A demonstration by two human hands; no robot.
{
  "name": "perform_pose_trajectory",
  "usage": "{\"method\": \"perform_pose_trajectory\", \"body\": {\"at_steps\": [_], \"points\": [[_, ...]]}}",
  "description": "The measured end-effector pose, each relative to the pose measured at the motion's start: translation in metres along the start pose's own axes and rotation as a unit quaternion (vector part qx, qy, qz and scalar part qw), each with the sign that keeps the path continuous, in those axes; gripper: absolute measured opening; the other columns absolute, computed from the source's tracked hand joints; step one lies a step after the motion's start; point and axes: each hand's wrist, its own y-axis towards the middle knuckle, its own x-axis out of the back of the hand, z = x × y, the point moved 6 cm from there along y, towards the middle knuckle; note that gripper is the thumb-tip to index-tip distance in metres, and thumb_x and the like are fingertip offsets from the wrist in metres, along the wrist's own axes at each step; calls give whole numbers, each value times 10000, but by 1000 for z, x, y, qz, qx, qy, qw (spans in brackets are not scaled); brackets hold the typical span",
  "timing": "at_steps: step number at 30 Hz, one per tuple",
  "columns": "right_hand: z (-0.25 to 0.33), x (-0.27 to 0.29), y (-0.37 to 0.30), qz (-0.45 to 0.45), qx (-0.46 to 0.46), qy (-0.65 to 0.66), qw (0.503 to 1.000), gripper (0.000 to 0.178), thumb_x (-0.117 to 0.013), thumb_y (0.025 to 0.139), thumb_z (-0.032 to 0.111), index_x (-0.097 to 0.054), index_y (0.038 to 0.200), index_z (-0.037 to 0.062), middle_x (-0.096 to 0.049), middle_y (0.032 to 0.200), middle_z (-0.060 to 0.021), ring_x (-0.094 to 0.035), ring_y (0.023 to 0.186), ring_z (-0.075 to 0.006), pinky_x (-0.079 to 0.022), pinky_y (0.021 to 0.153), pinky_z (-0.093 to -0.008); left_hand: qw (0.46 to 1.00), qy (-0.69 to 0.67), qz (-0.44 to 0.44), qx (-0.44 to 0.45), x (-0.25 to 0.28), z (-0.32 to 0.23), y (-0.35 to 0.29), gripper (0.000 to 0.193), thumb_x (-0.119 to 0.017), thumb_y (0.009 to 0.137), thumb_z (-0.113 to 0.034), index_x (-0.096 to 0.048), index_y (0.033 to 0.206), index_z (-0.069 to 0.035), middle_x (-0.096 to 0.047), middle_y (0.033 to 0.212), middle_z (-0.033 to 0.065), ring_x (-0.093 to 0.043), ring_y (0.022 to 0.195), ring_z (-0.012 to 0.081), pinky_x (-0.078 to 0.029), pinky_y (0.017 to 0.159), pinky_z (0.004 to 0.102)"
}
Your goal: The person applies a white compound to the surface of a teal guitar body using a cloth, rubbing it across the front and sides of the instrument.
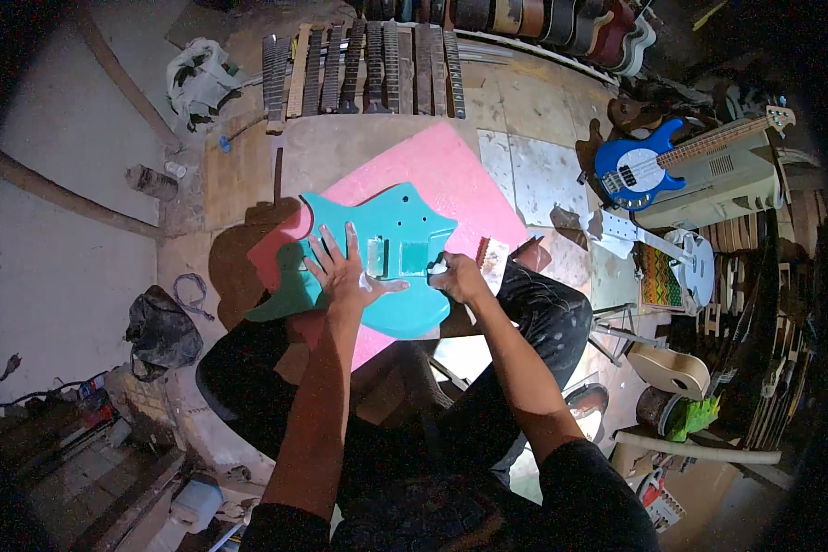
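Head view is showing a teal guitar body (377, 221) right in the middle, lying at a slant on a pink board (469, 179) in front of the person's folded legs. Left hand (345, 273) is spreading out flat across the body, fingers wide, and that grip isn't holding anything, just resting on top. Right hand (460, 278) is curling in at the body's edge, and its grip looks to be closing on a small pale piece (439, 268); the fingers are hiding most of it, so I can't tell what it is.

Progress-wise, I'm guessing partway: the outline is looking fully shaped, the cavities (414, 258) are sitting there cut, a few small holes (406, 199) are showing, and teal is covering most of the face. No neck, pickups or strings are sitting on it, so fitting-out seems left to do. Can't judge how smooth the surface is from this.

Just beside the right hand, a pale toothed piece (494, 264) is lying. Further out, a row of necks (363, 69) is lining up beyond the board, and a blue bass (639, 166) is leaning off to the right.
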Motion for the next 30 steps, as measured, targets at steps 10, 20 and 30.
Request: {"method": "perform_pose_trajectory", "body": {"at_steps": [10, 20, 30], "points": [[13, 7, -3, 6, 4, -29, 1000, 257, -781, 782, 5, -707, 1027, -21, -664, 776, -1, -609, 730, -104, -505, 647, -304, 1000, 0, -5, -2, -6, 4, 2, 1655, -799, 418, -902, -9, 1675, -171, 34, 1699, 296, 97, 1558, 512, 37, 1197, 712], [2, 4, 7, -4, -9, 13, 1000, 185, -806, 820, 32, -693, 966, 17, -665, 768, 9, -592, 679, -85, -493, 595, -284, 1000, 7, 22, 14, -3, 5, 0, 1671, -803, 410, -902, 16, 1674, -180, 50, 1701, 292, 110, 1559, 508, 36, 1199, 710], [2, 9, 13, -64, 40, 36, 997, 231, -800, 828, 42, -711, 1038, 0, -664, 776, 3, -607, 687, -97, -502, 606, -282, 1000, -8, 15, 2, -4, 0, 1, 1676, -807, 407, -899, 19, 1674, -176, 57, 1699, 297, 119, 1556, 511, 30, 1196, 721]]}}
